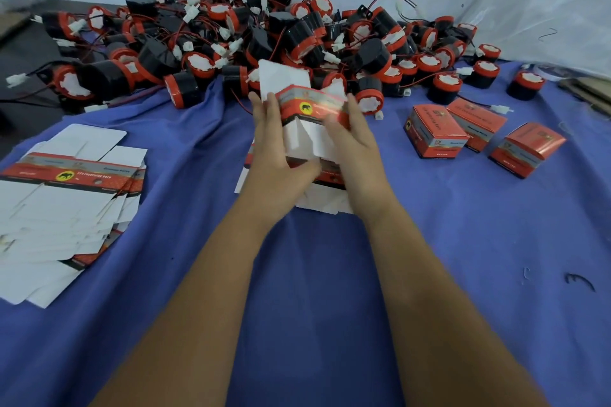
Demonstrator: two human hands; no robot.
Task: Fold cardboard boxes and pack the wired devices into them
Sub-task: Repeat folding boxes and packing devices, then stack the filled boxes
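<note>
Head view: at the far left a fanned stack of flat box blanks [66, 195] lies on the blue cloth [314, 274], white insides up, with a red printed band and a yellow animal emblem across the top sheet. Behind, along the white wall, a wide heap of black-and-red wired devices [264, 40] spreads across the cloth, their red and black leads and white plug connectors tangled together. In the middle, the left hand [274, 155] holds the left side of a half-formed carton [310, 116], fingers straight along its white flap and thumb tucked beneath. The right hand [357, 149] grips the carton's right side, fingers laid over the red band. The carton is raised above a small pile of further blanks [325, 195], just in front of the heap. To the right, three folded red boxes [436, 135] sit closed on the cloth, near each other, with a loose device [525, 84] standing beyond them.
</note>
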